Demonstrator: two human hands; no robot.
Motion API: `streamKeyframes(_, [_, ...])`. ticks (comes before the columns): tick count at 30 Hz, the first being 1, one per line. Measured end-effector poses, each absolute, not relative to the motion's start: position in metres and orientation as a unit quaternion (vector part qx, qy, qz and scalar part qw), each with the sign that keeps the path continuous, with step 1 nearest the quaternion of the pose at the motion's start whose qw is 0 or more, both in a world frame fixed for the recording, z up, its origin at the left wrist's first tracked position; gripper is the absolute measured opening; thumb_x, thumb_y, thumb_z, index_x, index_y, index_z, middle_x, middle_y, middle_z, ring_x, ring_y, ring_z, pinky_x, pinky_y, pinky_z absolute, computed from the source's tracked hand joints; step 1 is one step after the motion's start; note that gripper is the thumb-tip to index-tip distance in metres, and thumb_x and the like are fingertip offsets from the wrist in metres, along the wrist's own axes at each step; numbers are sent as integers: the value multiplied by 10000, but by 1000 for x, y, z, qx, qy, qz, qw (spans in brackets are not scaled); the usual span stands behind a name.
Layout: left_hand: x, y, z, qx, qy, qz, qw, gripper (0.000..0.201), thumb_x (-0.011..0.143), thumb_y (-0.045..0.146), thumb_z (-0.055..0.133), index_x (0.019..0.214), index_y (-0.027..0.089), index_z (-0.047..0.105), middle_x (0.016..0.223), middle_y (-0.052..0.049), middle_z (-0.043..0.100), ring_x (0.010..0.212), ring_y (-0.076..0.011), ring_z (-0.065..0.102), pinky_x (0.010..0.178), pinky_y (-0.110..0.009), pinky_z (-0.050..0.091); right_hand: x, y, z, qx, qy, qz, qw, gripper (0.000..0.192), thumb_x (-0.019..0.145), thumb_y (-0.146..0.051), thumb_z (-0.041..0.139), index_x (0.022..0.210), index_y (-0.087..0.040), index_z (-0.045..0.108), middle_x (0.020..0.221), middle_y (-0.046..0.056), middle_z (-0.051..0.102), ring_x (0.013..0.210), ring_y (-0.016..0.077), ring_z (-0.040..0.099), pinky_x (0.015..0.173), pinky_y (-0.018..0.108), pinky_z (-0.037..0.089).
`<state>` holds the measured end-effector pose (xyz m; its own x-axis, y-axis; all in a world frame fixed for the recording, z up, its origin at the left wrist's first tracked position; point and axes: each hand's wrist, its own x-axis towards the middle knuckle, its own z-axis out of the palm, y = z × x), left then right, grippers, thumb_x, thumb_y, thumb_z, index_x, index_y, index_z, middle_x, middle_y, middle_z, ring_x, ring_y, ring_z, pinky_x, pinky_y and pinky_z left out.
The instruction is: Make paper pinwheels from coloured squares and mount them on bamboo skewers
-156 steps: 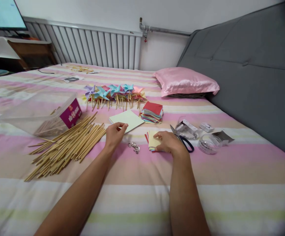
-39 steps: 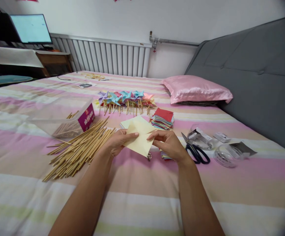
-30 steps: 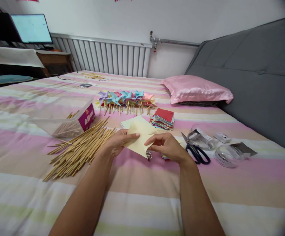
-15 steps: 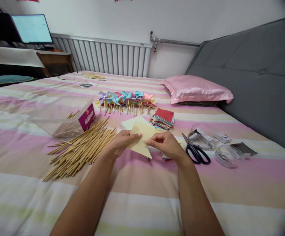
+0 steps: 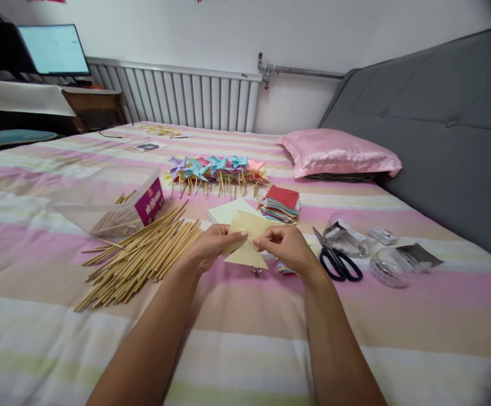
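Both hands meet over the striped pink, beige and white bed cover (image 5: 237, 332), holding one pale yellow square of paper folded into a triangle (image 5: 248, 245) just above it. The left hand (image 5: 209, 251) has its grip pressed together on the paper's left part, thumb on top and fingers underneath. The right hand (image 5: 285, 248) pinches the same paper at its middle fold, thumb and forefinger closed on it, the other fingers curled. The paper hangs between the two hands, one corner pointing down and to the right, clear of the cover.

Just below the paper a small cluster of silvery metal pins (image 5: 256, 272) lies on the bed. A small stack of mixed-colour paper squares (image 5: 285, 269) peeks out under the right hand. To the left lies a loose heap of thin bamboo sticks (image 5: 139, 256), and behind it a clear plastic tub with a magenta label (image 5: 114, 200) holds more sticks. Beyond the hands sit a flat pale green sheet (image 5: 224, 212), a taller stack of coloured paper squares topped with red (image 5: 281, 203), and a row of finished paper pinwheels on sticks (image 5: 218, 169). Right of the right hand lie black-handled scissors (image 5: 336, 262), near two clear round containers (image 5: 370, 254). A pink satin pillow (image 5: 338, 152) rests by the grey padded headboard (image 5: 435, 129).
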<state>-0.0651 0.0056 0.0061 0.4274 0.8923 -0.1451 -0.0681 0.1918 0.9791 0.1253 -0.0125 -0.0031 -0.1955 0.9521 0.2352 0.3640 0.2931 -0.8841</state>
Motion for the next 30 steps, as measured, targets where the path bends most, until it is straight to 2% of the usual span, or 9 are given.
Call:
streamKeyframes(7, [-65, 5, 6, 522, 390, 347, 675, 309, 636, 367, 766, 797, 106, 732, 754, -85, 702, 653, -158, 605, 611, -243, 440, 125, -12, -3, -483, -688, 342, 419, 238, 757, -361, 626, 628, -164, 664, 673, 45, 676, 654, 178, 637, 594, 258, 460])
streamKeyframes(24, [-58, 0, 10, 514, 419, 378, 646, 251, 544, 235, 795, 746, 102, 729, 710, -60, 704, 602, -137, 590, 587, -228, 432, 121, -15, 5, -526, -708, 282, 377, 201, 725, -296, 616, 592, -150, 653, 630, 38, 665, 619, 162, 611, 549, 233, 426])
streamKeyframes(30, [-53, 0, 6, 512, 426, 418, 617, 271, 556, 217, 777, 791, 93, 726, 757, -80, 716, 635, -161, 612, 613, -250, 449, 117, -16, 5, -535, -690, 259, 413, 149, 712, -312, 651, 696, -165, 640, 691, 33, 679, 619, 163, 627, 546, 240, 444])
